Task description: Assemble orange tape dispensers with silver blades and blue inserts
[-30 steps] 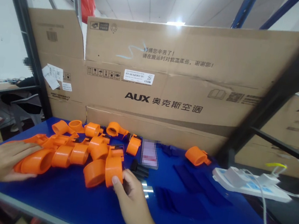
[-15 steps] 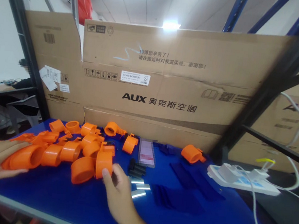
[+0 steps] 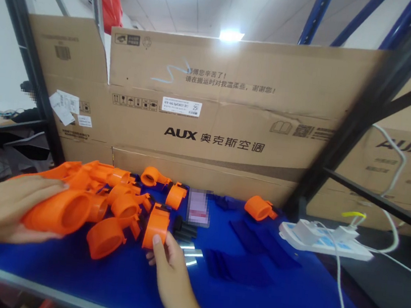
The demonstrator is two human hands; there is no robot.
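Note:
A heap of orange plastic ring-shaped parts [image 3: 110, 197] lies on the blue table top [image 3: 269, 302] at the left. My left hand [image 3: 4, 209] cups a large orange ring part [image 3: 58, 211] at the near left end of the heap, fingers curved around it. My right hand [image 3: 169, 264] pinches an upright orange ring part [image 3: 155, 225] between thumb and fingers at the heap's right side. Small black parts [image 3: 183, 229] and shiny metal strips [image 3: 189, 252] lie just right of that hand.
A lone orange part [image 3: 259, 208] sits further right. Dark blue flat pieces [image 3: 251, 239] lie on the table. A white power strip [image 3: 324, 238] with plugged adapters and cables is at the right. Large cardboard boxes [image 3: 213, 120] and black rack posts [image 3: 346, 136] stand behind.
My left hand has lifted and pushed the large orange ring rightward into the heap. My right hand has stayed on its upright orange part, shifting slightly right and away from me.

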